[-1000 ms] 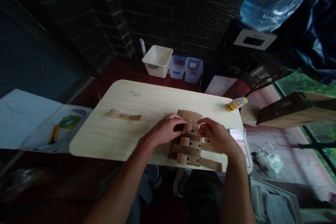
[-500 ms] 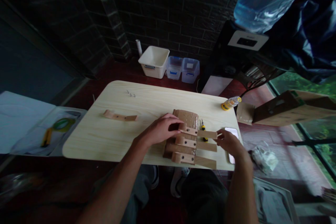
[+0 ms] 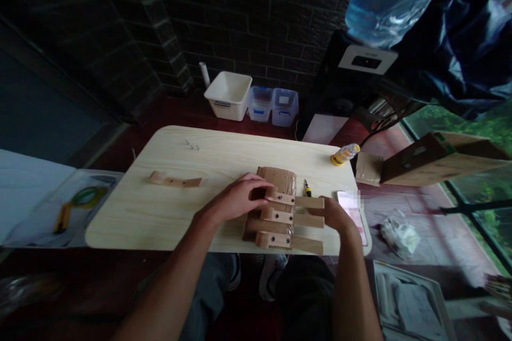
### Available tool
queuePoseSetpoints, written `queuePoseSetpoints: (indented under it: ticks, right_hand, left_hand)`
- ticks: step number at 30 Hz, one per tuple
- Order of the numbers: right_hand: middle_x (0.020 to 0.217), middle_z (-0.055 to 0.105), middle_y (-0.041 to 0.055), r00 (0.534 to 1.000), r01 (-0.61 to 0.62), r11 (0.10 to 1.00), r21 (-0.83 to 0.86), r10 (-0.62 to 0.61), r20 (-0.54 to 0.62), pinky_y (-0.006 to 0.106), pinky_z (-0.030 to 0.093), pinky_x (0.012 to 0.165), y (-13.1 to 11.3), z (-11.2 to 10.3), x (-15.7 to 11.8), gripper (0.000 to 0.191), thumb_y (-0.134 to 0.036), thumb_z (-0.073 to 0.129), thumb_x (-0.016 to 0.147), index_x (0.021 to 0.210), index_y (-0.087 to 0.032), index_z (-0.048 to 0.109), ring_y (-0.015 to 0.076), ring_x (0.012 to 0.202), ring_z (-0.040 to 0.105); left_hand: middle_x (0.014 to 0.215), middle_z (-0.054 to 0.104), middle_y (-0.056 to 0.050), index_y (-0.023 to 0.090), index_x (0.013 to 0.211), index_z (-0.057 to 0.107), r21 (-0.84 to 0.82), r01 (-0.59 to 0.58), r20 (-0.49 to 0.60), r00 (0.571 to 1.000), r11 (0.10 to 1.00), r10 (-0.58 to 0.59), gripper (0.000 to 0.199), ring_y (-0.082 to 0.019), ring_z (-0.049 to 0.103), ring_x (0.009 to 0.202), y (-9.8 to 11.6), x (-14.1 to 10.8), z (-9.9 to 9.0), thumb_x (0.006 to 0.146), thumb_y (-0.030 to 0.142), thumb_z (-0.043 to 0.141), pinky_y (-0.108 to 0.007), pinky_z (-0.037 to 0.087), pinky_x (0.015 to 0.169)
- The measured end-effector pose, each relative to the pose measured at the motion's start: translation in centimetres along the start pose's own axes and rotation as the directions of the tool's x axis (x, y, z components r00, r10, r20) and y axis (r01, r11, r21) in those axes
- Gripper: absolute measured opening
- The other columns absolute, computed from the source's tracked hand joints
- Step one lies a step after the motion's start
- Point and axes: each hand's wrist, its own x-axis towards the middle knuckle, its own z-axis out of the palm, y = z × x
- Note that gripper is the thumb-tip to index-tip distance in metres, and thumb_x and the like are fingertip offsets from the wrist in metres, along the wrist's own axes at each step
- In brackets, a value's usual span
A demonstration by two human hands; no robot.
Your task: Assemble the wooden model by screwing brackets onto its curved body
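Observation:
My left hand (image 3: 248, 193) is closed on the rounded left end of the farthest wooden strip (image 3: 309, 202), thumb on the near side and fingers on the far side. This strip, a middle strip (image 3: 277, 216) and a near strip (image 3: 273, 240) lie side by side across a stack of brown cardboard (image 3: 277, 175), each with dark screw heads. My right hand (image 3: 333, 213) is at the strips' right ends, its fingertips partly hidden between the far and middle strips. Just beyond lies a yellow and black screwdriver (image 3: 308, 189), its near end hidden.
On the table (image 3: 224, 149) are a loose curved wooden strip (image 3: 175, 180), several screws (image 3: 192, 146), a yellow-capped bottle (image 3: 344, 154) and a phone (image 3: 352, 208). Plastic bins (image 3: 229, 97) stand behind. A cardboard box (image 3: 428, 162) is at the right.
My right hand has moved left from the far strip's tip, its fingers now in among the strip ends. My left hand keeps its hold. The view has shifted slightly.

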Motion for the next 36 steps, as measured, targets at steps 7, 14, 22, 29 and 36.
queuePoseSetpoints:
  ticks: [7, 14, 22, 29, 36]
  right_hand:
    - [0.087, 0.075, 0.0093, 0.969, -0.065, 0.973, 0.222, 0.115, -0.220, 0.029, 0.050, 0.063, -1.1, -2.4, -0.9, 0.031, -0.039, 0.050, 0.090, 0.104, -0.016, 0.066, 0.0200, 0.075, 0.071]
    - [0.085, 0.070, 0.0059, 0.832, 0.159, 0.964, 0.214, -0.014, -0.554, 0.032, 0.050, 0.068, -5.1, -4.5, -2.4, 0.041, -0.051, 0.049, 0.093, 0.111, -0.018, 0.067, 0.0210, 0.076, 0.063]
    - [0.096, 0.070, 0.0082, 0.790, 0.392, 0.895, 0.214, -0.208, -0.577, 0.031, 0.052, 0.075, -10.4, -4.3, -4.7, 0.033, -0.047, 0.059, 0.091, 0.108, -0.019, 0.067, 0.0198, 0.083, 0.063]
    - [0.075, 0.063, 0.0015, 0.838, 0.425, 0.888, 0.174, -0.313, -0.448, 0.023, 0.046, 0.057, -12.5, -3.7, -5.6, 0.023, -0.041, 0.062, 0.091, 0.098, -0.020, 0.068, 0.0152, 0.068, 0.058]
    - [0.079, 0.068, 0.0019, 0.860, 0.441, 0.876, 0.198, -0.349, -0.371, 0.022, 0.046, 0.057, -13.3, -2.8, -5.2, 0.019, -0.037, 0.061, 0.091, 0.098, -0.020, 0.067, 0.0145, 0.070, 0.061]
  left_hand:
    - [0.130, 0.065, -0.002, 0.034, 0.124, 0.067, -0.026, -0.028, 0.019, 0.999, 0.999, 0.029, 0.044, -0.022, 0.060, 0.123, 0.2, -0.2, -0.4, 0.083, 0.018, 0.065, -0.043, 0.049, 0.111]
    - [0.143, 0.061, -0.003, 0.031, 0.138, 0.058, -0.142, -0.038, 0.041, 0.998, 0.989, 0.044, 0.051, -0.022, 0.056, 0.133, 3.0, -0.3, -2.4, 0.088, 0.020, 0.058, -0.047, 0.042, 0.117]
    - [0.130, 0.068, -0.005, 0.029, 0.125, 0.065, -0.095, -0.072, 0.030, 0.997, 0.993, 0.075, 0.041, -0.024, 0.062, 0.119, 5.0, 1.4, 0.0, 0.085, 0.031, 0.072, -0.043, 0.050, 0.107]
    - [0.110, 0.070, -0.005, 0.026, 0.122, 0.064, 0.049, 0.026, 0.028, 0.999, 0.998, -0.027, 0.041, -0.024, 0.066, 0.100, 5.1, 1.6, 1.5, 0.081, 0.024, 0.070, -0.042, 0.052, 0.092]
    - [0.114, 0.069, -0.004, 0.026, 0.110, 0.062, 0.177, 0.076, -0.066, 0.996, 0.981, -0.065, 0.035, -0.027, 0.062, 0.110, 6.3, 1.5, 2.9, 0.077, 0.018, 0.069, -0.041, 0.049, 0.094]
